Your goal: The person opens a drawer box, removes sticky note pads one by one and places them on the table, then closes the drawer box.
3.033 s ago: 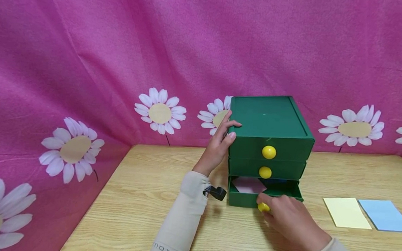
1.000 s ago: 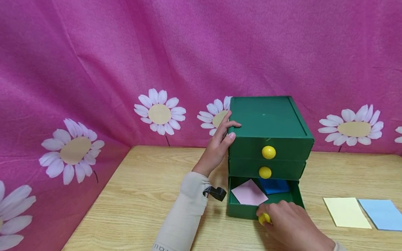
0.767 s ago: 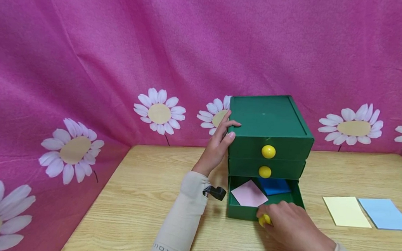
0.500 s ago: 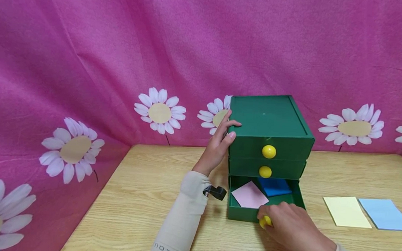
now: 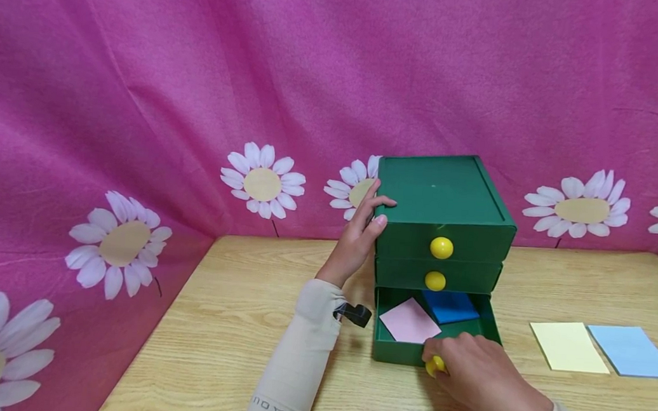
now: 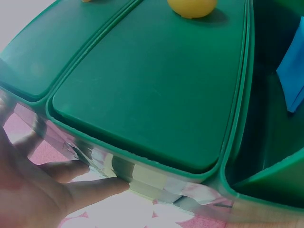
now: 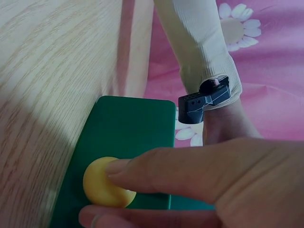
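Bottom drawer (image 5: 399,353) already pulled out below two closed drawers (image 5: 401,273), I pinch its yellow knob (image 7: 100,184) in my right hand (image 5: 483,378), my left hand (image 5: 355,238) (fingers spread) touching the cabinet (image 5: 439,189), yellow pad (image 5: 569,347) and light-blue pad (image 5: 634,351) untouched nearby.

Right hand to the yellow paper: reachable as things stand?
Probably yes: the yellow paper lies uncovered on the table to the right of the right hand, nothing visible between them, though that hand would first have to release the yellow knob.
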Motion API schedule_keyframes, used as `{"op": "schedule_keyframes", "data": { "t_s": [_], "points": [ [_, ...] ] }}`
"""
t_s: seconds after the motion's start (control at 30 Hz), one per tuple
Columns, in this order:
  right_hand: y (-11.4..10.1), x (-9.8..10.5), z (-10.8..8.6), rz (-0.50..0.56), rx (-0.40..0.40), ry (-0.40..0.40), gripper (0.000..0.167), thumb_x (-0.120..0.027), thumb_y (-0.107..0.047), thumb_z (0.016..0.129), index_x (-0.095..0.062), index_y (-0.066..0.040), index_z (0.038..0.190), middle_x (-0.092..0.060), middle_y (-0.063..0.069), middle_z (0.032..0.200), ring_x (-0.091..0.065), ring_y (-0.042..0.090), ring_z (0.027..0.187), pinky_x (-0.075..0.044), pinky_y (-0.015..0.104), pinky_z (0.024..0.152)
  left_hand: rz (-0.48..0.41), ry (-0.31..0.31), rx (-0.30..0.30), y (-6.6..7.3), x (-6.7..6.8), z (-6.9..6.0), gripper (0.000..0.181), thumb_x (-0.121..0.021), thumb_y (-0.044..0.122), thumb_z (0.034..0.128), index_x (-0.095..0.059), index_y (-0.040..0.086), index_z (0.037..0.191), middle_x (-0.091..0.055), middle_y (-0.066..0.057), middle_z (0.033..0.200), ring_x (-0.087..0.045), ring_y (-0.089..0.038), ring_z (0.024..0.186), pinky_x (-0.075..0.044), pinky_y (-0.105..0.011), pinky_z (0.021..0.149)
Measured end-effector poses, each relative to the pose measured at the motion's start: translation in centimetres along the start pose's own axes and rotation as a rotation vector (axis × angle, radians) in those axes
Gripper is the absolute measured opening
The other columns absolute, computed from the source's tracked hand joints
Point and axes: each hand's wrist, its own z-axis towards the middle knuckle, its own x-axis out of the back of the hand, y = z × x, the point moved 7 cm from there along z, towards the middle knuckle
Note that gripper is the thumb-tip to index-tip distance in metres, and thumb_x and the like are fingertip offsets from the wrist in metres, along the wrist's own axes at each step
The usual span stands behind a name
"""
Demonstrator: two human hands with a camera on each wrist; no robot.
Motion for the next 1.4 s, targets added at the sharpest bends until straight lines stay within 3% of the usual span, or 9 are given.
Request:
{"op": "schedule_keyframes", "data": {
  "t_s": [0.37,0.87,1.2,1.4],
  "points": [
    [0.04,-0.25,0.04,0.039,-0.045,-0.065,0.016,-0.081,-0.012,0.075,-0.072,-0.022,0.082,-0.068,-0.007,0.077,-0.051,0.011,0.061,-0.050,0.032,0.059,-0.007,0.000,0.004,0.06,0.01,0.05,0.041,-0.036,0.022,0.0992,-0.041,0.004,0.135,-0.005,-0.010,0.162,-0.006,-0.022,0.148,-0.014,-0.047,0.116],
    [-0.11,-0.44,-0.13,0.002,-0.040,-0.088,0.013,-0.080,-0.014,0.077,-0.070,-0.022,0.083,-0.060,-0.011,0.069,-0.048,0.011,0.059,-0.046,0.029,0.056,-0.010,0.000,0.006,-0.02,0.02,0.05,0.040,-0.036,0.022,0.0992,-0.041,0.005,0.135,-0.006,-0.010,0.162,-0.007,-0.022,0.148,-0.015,-0.048,0.116],
    [-0.23,-0.61,-0.55,-0.003,-0.022,-0.056,0.015,-0.078,-0.015,0.079,-0.067,-0.024,0.078,-0.053,-0.014,0.061,-0.047,0.008,0.055,-0.042,0.025,0.052,-0.028,-0.005,-0.011,0.06,-0.03,0.16,0.039,-0.036,0.020,0.0990,-0.042,0.003,0.134,-0.004,-0.012,0.162,-0.005,-0.024,0.148,-0.014,-0.046,0.117],
    [-0.02,-0.85,-0.77,0.013,-0.056,-0.093,0.013,-0.078,-0.015,0.079,-0.069,-0.023,0.083,-0.054,-0.014,0.061,-0.048,0.007,0.056,-0.044,0.025,0.055,-0.029,-0.004,-0.018,0.12,0.02,0.15,0.039,-0.037,0.019,0.0989,-0.042,0.002,0.134,-0.004,-0.012,0.162,-0.006,-0.024,0.148,-0.015,-0.046,0.116]
  ]
}}
